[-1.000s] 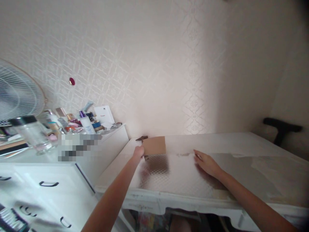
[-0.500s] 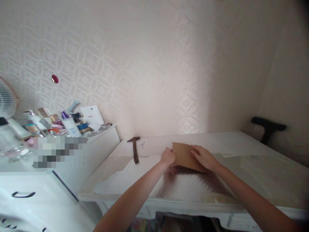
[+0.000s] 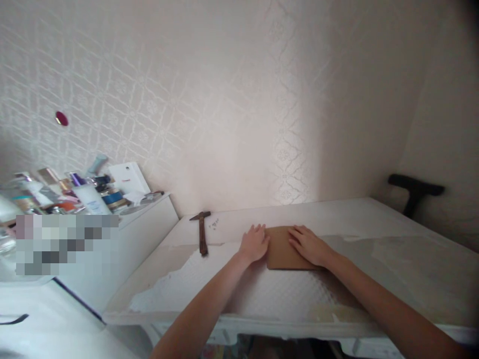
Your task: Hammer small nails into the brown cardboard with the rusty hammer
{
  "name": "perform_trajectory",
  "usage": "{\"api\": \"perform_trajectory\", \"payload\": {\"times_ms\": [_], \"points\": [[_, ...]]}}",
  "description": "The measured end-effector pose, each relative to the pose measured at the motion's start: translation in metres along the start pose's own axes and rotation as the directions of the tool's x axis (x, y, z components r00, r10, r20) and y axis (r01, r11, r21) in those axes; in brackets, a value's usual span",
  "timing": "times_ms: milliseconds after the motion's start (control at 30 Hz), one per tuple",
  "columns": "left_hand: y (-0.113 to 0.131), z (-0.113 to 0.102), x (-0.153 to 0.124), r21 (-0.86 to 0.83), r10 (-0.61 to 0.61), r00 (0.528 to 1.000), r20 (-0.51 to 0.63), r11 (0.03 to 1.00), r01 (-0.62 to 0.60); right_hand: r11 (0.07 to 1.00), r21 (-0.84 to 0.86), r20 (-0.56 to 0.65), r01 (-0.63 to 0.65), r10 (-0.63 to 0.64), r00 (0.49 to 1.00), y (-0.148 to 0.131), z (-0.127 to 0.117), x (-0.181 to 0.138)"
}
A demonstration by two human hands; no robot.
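A thin brown rectangular board (image 3: pixel 281 251), like cardboard or fibreboard, lies flat on the white desk (image 3: pixel 262 294). My left hand (image 3: pixel 255 244) rests at its left edge with the fingers stretched forward. On its right part lies my right hand (image 3: pixel 310 245), fingers spread across the surface and hiding that side. Left of both hands is a hammer (image 3: pixel 202 234) with a brown handle, its head toward the wall. Several tiny dark bits (image 3: pixel 214 224), too small to name, are scattered beside the hammer head.
A white cabinet (image 3: pixel 138 244) stands on the left, crowded with cosmetic bottles (image 3: pixel 90 199) and a white box (image 3: pixel 129 178). A patterned wall (image 3: pixel 224 124) rises behind the desk. At the right is a black T-shaped object (image 3: pixel 415 189). Worn covering (image 3: pixel 404 264) spans the desktop.
The board has gone from tilted up in my hands to flat on the desk. My left hand has loosened its grip, fingers now stretched out. The view has shifted slightly right.
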State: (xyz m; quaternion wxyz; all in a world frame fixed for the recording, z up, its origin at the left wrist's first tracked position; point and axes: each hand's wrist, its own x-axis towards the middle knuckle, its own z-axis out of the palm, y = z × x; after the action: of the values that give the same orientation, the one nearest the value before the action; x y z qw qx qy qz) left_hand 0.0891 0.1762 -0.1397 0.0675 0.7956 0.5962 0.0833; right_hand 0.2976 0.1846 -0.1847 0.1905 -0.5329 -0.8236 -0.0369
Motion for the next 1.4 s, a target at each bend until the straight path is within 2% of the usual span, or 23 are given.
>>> {"api": "perform_trajectory", "payload": {"times_ms": [100,233,300,367,533,633,767,867,967,1033,1100,1400], "points": [[-0.001,0.005,-0.002,0.035,0.044,0.998,0.042,0.998,-0.046,1.000,-0.010,0.028,0.022,-0.021,0.999,-0.004,-0.004,0.000],[0.000,0.003,-0.002,0.057,0.071,0.996,0.045,0.996,-0.074,1.000,-0.016,0.110,-0.024,0.025,0.994,-0.010,-0.019,0.009],[-0.002,0.000,0.003,0.064,0.092,0.995,0.026,0.994,-0.093,0.998,-0.010,0.148,-0.063,0.064,0.987,-0.015,-0.027,0.017],[-0.007,-0.003,0.010,0.068,0.105,0.994,-0.032,0.992,-0.102,0.995,-0.027,0.130,-0.099,0.102,0.986,-0.022,-0.032,0.026],[-0.028,-0.004,0.025,0.043,0.005,0.981,-0.194,0.999,0.004,0.983,-0.037,0.033,-0.178,0.179,0.983,-0.027,-0.022,0.035],[-0.038,-0.003,0.026,0.031,-0.048,0.977,-0.208,0.998,0.056,0.992,0.017,0.033,-0.124,0.123,0.992,-0.019,-0.016,0.033],[-0.045,-0.010,0.023,0.070,-0.135,0.959,-0.251,0.985,0.158,0.997,0.061,-0.052,-0.055,0.059,0.997,-0.009,-0.019,0.028],[-0.052,-0.020,0.021,0.118,-0.309,0.910,-0.276,0.929,0.351,0.996,0.072,-0.084,-0.051,0.057,0.995,-0.006,-0.022,0.026],[-0.065,-0.031,0.017,0.122,-0.503,0.811,-0.297,0.823,0.555,0.996,0.076,-0.085,-0.056,0.063,0.994,-0.004,-0.022,0.025],[-0.075,-0.036,0.014,0.124,-0.588,0.746,-0.313,0.753,0.646,0.995,0.081,-0.081,-0.051,0.058,0.995,-0.003,-0.021,0.025],[-0.083,-0.038,0.010,0.133,-0.628,0.705,-0.329,0.709,0.693,0.995,0.090,-0.075,-0.043,0.050,0.996,-0.002,-0.019,0.025],[-0.101,-0.035,0.010,0.072,-0.672,0.666,-0.324,0.684,0.726,0.984,0.176,-0.046,-0.031,0.040,0.998,-0.001,-0.018,0.023]]}}
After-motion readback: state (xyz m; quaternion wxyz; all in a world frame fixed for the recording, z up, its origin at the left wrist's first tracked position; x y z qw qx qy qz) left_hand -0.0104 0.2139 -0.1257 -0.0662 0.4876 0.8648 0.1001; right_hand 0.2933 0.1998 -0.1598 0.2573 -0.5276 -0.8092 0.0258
